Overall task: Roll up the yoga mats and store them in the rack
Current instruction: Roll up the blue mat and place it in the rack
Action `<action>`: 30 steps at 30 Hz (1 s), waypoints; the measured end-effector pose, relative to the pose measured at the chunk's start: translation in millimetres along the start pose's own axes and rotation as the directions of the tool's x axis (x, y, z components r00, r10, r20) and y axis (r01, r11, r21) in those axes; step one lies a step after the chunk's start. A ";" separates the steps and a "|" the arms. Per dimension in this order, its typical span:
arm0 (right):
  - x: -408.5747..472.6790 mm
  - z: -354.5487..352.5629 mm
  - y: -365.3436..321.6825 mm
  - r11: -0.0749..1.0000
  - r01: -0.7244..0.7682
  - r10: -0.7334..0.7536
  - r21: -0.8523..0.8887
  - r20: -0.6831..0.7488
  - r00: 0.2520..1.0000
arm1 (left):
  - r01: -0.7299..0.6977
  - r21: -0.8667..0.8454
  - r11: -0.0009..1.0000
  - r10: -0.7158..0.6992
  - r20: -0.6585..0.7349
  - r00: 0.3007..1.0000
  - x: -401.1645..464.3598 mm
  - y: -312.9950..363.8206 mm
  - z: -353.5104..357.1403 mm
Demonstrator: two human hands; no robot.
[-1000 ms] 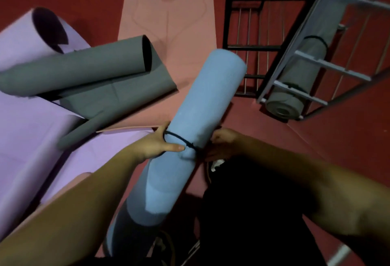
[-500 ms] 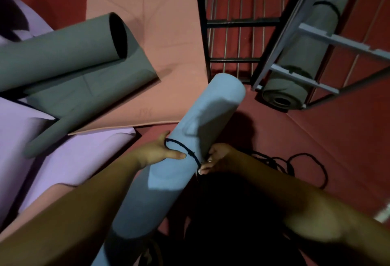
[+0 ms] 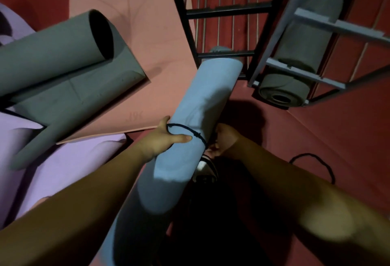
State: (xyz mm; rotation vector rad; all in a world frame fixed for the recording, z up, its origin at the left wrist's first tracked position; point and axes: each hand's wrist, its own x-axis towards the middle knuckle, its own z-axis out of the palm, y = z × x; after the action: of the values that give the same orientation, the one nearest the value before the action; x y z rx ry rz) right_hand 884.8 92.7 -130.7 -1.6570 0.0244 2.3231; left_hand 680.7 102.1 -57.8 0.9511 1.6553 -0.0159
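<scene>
Left hand point(image 3: 166, 139) wraps the rolled blue mat point(image 3: 202, 107) at its black cord point(image 3: 190, 132); right hand point(image 3: 223, 141) grips the far side, fingers apparently hidden behind it.

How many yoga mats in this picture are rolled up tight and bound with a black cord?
2: the blue mat held in both hands at centre, and the grey mat lying in the rack. Others may sit hidden beyond the frame.
</scene>
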 end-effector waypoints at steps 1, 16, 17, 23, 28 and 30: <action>-0.7 -0.9 -2.6 1.000 0.024 -0.024 0.004 -0.016 1.000 | -0.010 0.002 1.000 0.010 -0.018 1.000 3.3 4.6 2.2; 12.9 -22.4 -64.7 0.840 0.461 -0.431 0.285 -0.165 0.887 | -0.092 -0.143 0.985 0.099 0.044 0.994 56.7 46.1 11.2; 18.3 -26.4 -61.6 0.824 0.493 -0.459 0.279 -0.181 0.870 | -0.071 -0.130 0.989 0.079 0.064 0.995 54.7 35.8 14.1; 46.1 -20.1 47.8 0.895 0.432 -0.427 0.111 -0.072 0.902 | -0.032 -0.138 0.990 0.041 0.058 0.997 37.7 -15.9 34.1; 39.6 -0.7 92.5 0.882 0.468 -0.470 -0.052 -0.067 0.880 | -0.084 -0.275 0.958 0.078 -0.032 0.996 33.6 -16.8 43.6; 29.1 -2.2 78.9 0.854 0.521 -0.521 -0.010 -0.045 0.852 | -0.098 -0.333 0.938 0.084 -0.057 0.995 34.5 -8.4 46.6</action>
State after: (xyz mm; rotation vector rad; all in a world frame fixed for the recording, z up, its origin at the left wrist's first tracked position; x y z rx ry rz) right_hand 859.1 23.1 -170.3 -1.4808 -0.3690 1.8677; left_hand 713.6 93.7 -105.5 0.7680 1.5859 0.3422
